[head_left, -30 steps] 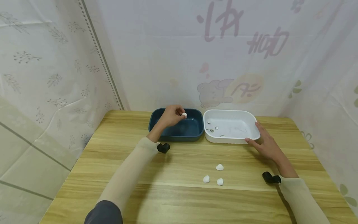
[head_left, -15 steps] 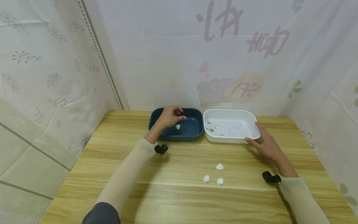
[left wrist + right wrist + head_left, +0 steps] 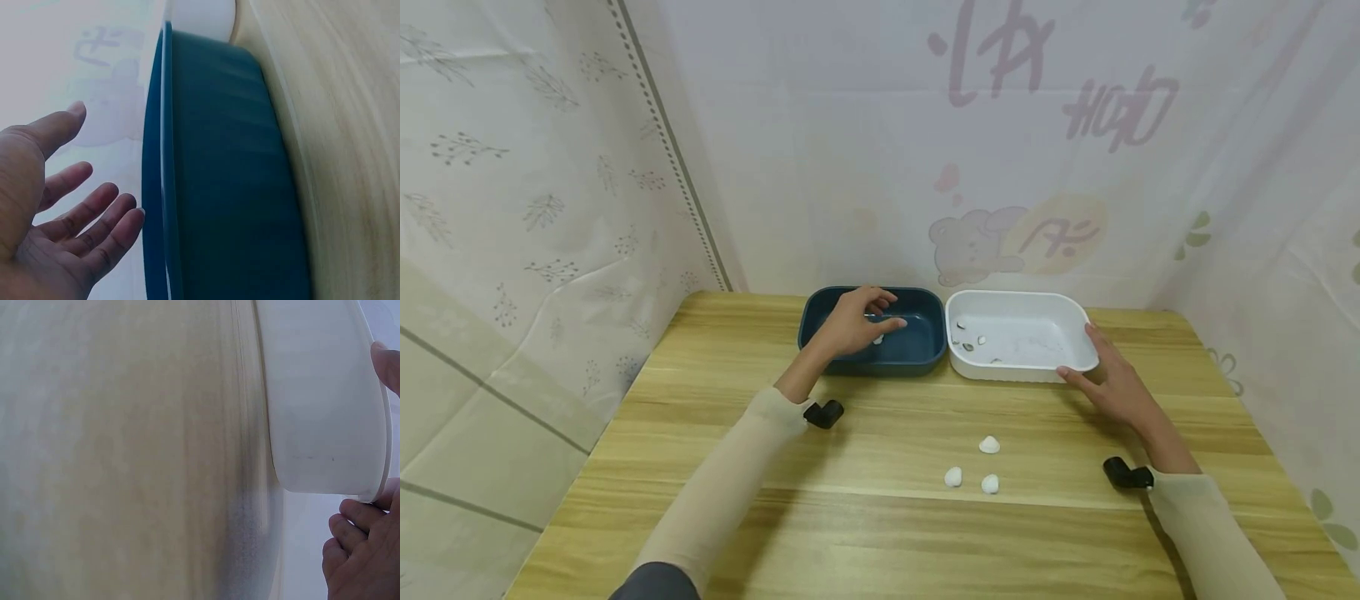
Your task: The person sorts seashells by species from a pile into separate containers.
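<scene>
One white shell (image 3: pixel 878 340) lies in the blue tray (image 3: pixel 917 368) mid-frame, partly behind your loosely spread left hand (image 3: pixel 850 325), which holds nothing. Three more shells (image 3: pixel 989 445), lower centre, seem left to place; right of centre, your right hand (image 3: pixel 1117 387) grips the white tray (image 3: pixel 1022 373), where small pieces (image 3: pixel 967 347) lie.

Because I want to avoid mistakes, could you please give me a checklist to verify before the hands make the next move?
1. Left hand free: ok, it holds nothing.
2. White tray steadied: ok, right hand grips its end.
3. Small shell inside blue tray: ok, partly hidden by left hand.
4. Table shells put away: not ok, three white shells lie there.
5. Blue tray's other contents: cannot tell, left hand covers part.
</scene>
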`<state>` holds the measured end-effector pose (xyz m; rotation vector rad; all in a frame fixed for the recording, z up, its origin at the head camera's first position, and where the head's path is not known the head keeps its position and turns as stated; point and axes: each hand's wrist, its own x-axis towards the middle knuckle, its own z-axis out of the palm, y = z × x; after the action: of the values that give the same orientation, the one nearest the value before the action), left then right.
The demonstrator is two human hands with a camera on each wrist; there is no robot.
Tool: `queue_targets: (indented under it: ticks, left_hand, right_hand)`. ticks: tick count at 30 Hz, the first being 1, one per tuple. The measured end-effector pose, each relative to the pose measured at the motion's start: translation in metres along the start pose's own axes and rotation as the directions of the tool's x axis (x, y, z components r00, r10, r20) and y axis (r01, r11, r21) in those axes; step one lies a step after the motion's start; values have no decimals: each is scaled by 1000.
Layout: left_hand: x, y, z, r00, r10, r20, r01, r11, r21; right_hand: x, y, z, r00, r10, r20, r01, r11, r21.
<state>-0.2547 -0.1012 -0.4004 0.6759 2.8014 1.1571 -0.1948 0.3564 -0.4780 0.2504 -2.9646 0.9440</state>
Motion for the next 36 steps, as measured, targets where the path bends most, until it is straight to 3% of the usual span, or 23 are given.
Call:
queue_targets:
  ticks: [13,24,32,36]
  left_hand:
    - [-25,15,8,991,131,-19,-132,988,-76]
    - [-50,21,22,985,175,15,-172,980,-97]
    - [-65,26,48,976,214,29,-208,968,-140]
    - [-73,28,60,977,205,54,-194,967,-162]
  right_hand:
    - [1,2,-1,1000,9,2,-9,1000,3]
    - [1,2,0,1000,-5,-2,5,1000,7]
    - [1,1,2,1000,-6,-5,6,1000,11]
    - [1,2,2,1000,-6,-6,6,1000,7]
